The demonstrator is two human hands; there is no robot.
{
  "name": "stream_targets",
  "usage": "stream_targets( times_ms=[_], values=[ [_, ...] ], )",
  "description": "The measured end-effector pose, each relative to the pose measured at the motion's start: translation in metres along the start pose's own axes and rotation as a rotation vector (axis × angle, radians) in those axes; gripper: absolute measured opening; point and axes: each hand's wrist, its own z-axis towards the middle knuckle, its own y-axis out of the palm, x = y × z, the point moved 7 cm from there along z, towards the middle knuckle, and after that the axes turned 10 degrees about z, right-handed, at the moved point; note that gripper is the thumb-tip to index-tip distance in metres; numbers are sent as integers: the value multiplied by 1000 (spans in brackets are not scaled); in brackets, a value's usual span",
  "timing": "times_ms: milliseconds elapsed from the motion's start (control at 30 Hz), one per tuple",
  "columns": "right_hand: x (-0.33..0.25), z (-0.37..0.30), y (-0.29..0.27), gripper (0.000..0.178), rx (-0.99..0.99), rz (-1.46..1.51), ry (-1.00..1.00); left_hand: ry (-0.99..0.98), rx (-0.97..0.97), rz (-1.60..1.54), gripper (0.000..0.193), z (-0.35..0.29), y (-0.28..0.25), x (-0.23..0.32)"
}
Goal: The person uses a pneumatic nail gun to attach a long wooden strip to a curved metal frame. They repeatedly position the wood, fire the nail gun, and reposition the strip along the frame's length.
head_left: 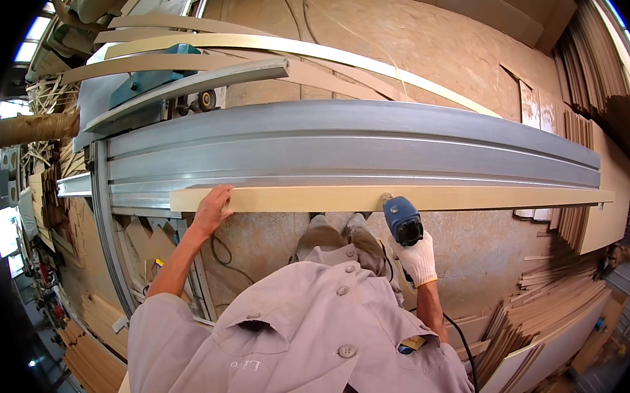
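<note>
- The bare left hand [215, 208] grips the pale wooden strip [293, 199] near its left end.
- The gloved right hand [417, 256] holds a blue power tool [402, 216], its nose at the strip.
- The strip runs along the near edge of the grey surface [311, 138].
- Stacked boards [542, 316]: lower right.

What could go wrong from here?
1. Strip shift: the bare left hand is on the pale strip near its left end, well away from the blue power tool in the gloved right hand; the strip might slide or twist.
2. Bump: the strip's right end juts past the grey metal bed and could get knocked.
3. Snag: the black cord by the right forearm might catch.
</note>
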Motion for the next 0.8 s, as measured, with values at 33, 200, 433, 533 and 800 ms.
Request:
stream_targets(
  times_ms=[33, 200, 433, 533, 800],
  values=[
    [0, 1, -5, 23, 11, -8, -32, -14, -4, -16, 39, -1, 4, -4],
    [16, 12, -35, 16, -4, -13, -38, -34, -16, 8, 39, 0, 4, -2],
    [19, 17, -72, 21, 39, 87, 50, -82, -32, -2, 38, 2, 0, 8],
    [18, 22, -88, 18, 31, 49, 55, -77, -26, 9, 38, -1, 2, 5],
    [38, 20, -119, 19, 139, 112, 54, -53, -14, 69, 39, -1, -2, 4]
  ],
)
